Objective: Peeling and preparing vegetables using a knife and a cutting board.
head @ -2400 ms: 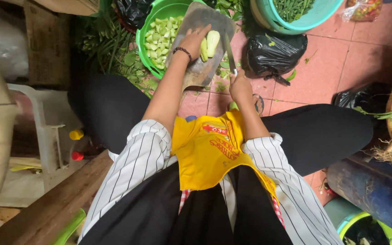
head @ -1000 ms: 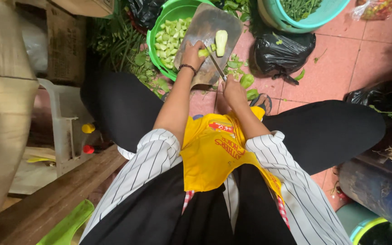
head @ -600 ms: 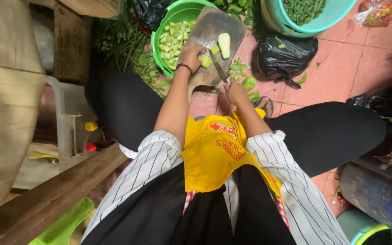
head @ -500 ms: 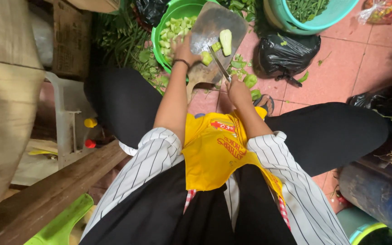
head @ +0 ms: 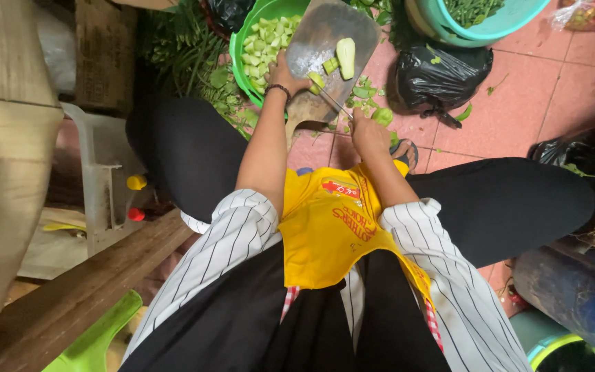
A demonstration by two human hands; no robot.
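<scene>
The red tiled floor (head: 552,103) carries everything in the far part of the scene. On it at far left stands a round green plastic basin (head: 237,52) heaped with pale green vegetable chunks (head: 264,38). Just right of it, its far edge resting against the basin's rim, lies a worn wooden cutting board (head: 315,48), rounded and grey with use. Farther right sit a crumpled black plastic bag (head: 442,72), glossy and creased, and a teal tub (head: 500,21) of green beans.

The left hand (head: 290,76) lies on the near left part of the board, its fingers (head: 304,84) curled and pressing on a small cut piece of green vegetable (head: 317,80). The right hand (head: 368,132) is closed around the handle of a thin knife (head: 337,105), whose blade points toward the board. A larger halved vegetable piece (head: 346,57), smooth and light green, lies on the board's far right. Green trimmings (head: 373,103) litter the tiles beside the board.
</scene>
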